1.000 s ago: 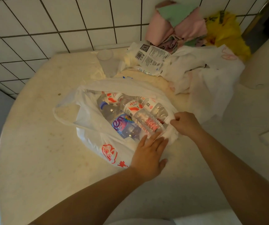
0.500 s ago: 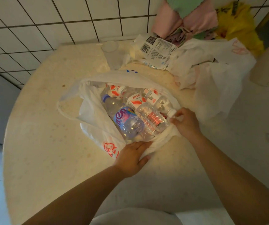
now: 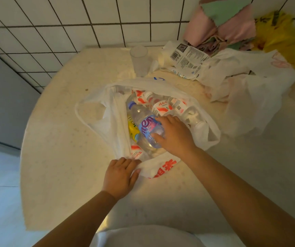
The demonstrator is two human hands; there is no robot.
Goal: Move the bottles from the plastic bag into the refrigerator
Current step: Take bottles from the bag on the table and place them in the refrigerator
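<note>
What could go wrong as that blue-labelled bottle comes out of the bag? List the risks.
1. The right hand grips the blue-labelled bottle from above; the smooth plastic might slip.
2. It lies atop other bottles in the plastic bag; lifting it may let them roll or shift.
3. The left hand pinches only the bag's near edge, so the bag may drag toward the clear cup.

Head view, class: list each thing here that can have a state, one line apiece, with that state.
plastic bag: open, lying on the table, bottles inside
blue-label bottle: capped, on its side in the bag, gripped
left hand: pinching the bag's near edge
right hand: fingers curled round the blue-label bottle
red-label bottles: lying in the bag
clear cup: upright
second white bag: crumpled
</note>
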